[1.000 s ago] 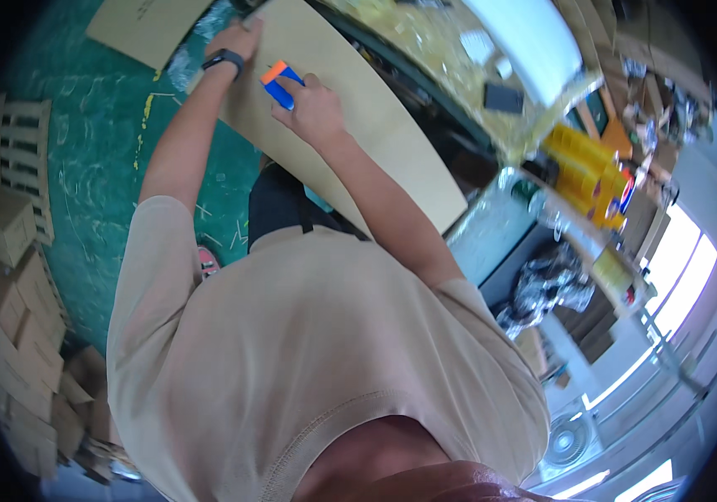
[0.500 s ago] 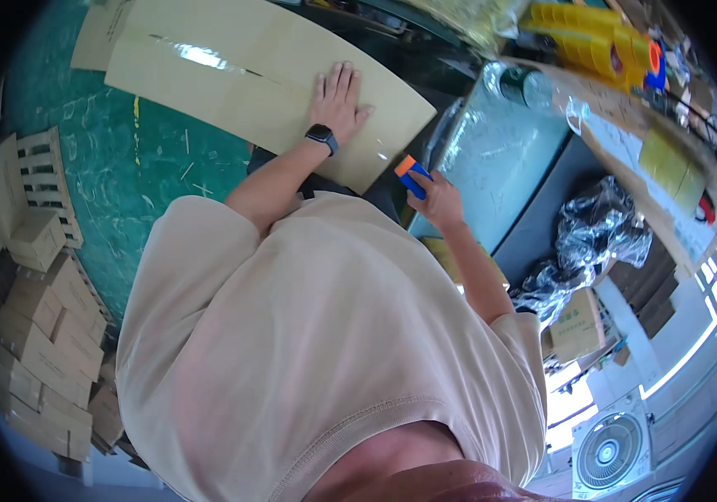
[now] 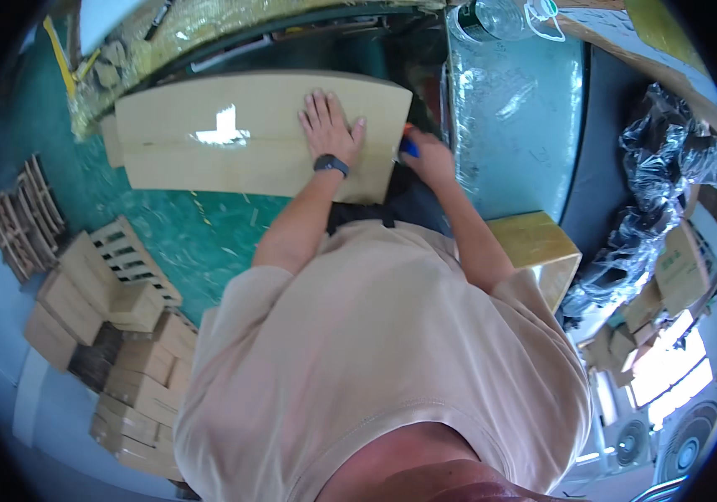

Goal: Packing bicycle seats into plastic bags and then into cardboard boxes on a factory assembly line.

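Observation:
A long brown cardboard carton (image 3: 178, 164) lies across in front of me, with a shiny strip of tape along its top. Flat on its right part rests my left hand (image 3: 331, 130), fingers stretched out. Just off the carton's right end, my right hand (image 3: 432, 156) is closed around a small blue and orange hand tool (image 3: 409, 147). Most of that tool is hidden by my fingers and the carton's edge, so its exact kind does not show.
To the right stands a film-wrapped table (image 3: 517, 159) with a clear plastic bottle (image 3: 492, 18) on it. Crumpled plastic film (image 3: 659, 159) lies farther right, and a yellowish box (image 3: 538, 243) sits by my right arm. Stacked cartons (image 3: 137, 368) and a pallet (image 3: 137, 259) are at left.
My view has turned, so the carton now lies more level. My right hand has brought the tool close to the carton's right end. The left hand stays flat on top.

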`<move>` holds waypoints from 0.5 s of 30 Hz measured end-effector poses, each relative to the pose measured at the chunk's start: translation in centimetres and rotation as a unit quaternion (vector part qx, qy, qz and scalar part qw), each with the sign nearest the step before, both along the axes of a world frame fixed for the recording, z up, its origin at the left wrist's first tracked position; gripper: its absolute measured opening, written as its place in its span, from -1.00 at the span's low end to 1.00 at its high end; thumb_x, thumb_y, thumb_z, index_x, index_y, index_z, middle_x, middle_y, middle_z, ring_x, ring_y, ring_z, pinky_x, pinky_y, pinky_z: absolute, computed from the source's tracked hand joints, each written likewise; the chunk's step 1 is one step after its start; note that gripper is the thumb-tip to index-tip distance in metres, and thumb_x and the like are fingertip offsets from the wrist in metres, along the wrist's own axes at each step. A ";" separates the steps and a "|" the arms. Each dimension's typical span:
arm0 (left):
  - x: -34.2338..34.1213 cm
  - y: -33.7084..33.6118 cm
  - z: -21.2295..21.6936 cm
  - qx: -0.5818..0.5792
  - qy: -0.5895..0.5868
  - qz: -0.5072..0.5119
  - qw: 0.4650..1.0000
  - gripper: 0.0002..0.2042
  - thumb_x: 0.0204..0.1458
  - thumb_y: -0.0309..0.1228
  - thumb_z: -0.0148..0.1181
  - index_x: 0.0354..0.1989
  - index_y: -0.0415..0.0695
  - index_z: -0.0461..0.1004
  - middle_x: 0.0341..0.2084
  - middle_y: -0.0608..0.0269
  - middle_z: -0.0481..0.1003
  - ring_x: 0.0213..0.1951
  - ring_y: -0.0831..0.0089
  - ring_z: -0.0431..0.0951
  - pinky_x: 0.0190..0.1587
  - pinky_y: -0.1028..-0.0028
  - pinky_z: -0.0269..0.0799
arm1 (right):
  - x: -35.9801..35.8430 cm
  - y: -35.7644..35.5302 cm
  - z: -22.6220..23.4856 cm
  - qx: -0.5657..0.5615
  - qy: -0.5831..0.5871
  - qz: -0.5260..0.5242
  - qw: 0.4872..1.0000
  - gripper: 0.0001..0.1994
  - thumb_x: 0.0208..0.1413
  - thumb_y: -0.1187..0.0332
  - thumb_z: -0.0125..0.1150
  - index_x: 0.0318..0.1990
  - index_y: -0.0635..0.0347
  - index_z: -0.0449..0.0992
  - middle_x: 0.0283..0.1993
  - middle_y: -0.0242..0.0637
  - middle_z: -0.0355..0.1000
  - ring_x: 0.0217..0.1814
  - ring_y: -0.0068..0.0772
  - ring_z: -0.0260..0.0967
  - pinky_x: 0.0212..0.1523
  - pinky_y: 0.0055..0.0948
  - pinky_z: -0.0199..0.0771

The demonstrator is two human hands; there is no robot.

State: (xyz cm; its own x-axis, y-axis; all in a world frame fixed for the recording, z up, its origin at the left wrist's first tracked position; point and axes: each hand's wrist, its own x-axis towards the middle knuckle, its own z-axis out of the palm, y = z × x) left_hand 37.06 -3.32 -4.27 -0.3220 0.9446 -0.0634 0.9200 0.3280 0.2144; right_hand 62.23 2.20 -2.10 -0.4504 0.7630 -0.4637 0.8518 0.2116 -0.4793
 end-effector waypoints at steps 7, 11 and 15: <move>1.0 2.4 1.9 -0.033 -0.053 -0.002 0.998 -0.09 0.28 0.12 0.09 0.61 -0.33 0.07 0.63 -0.28 -0.02 0.66 -0.21 -0.15 0.63 -0.22 -0.31 | 15.1 6.3 -0.9 0.201 -0.131 -0.303 0.922 -0.41 0.42 0.32 0.11 0.57 0.10 0.26 0.27 0.16 0.52 0.22 0.26 0.51 0.22 0.14 0.52; -6.7 -1.3 1.9 -0.038 -0.137 -0.120 0.982 -0.08 0.24 0.09 0.17 0.60 -0.35 0.09 0.63 -0.28 -0.01 0.66 -0.16 -0.09 0.64 -0.19 -0.29 | 6.4 7.4 2.8 0.507 -0.170 -0.150 0.832 -0.42 0.36 0.41 0.21 0.52 0.14 0.34 0.14 0.08 0.59 0.11 0.18 0.57 0.15 0.09 0.58; -21.8 -1.8 1.0 -0.040 0.025 0.107 0.993 -0.05 0.22 0.06 0.24 0.60 -0.38 0.08 0.62 -0.29 0.01 0.65 -0.16 -0.07 0.64 -0.17 -0.26 | -7.1 7.3 5.0 0.204 0.141 -0.304 0.920 -0.63 0.28 0.45 0.36 0.22 0.22 0.62 0.06 -0.02 0.63 0.04 0.05 0.61 0.12 -0.13 0.63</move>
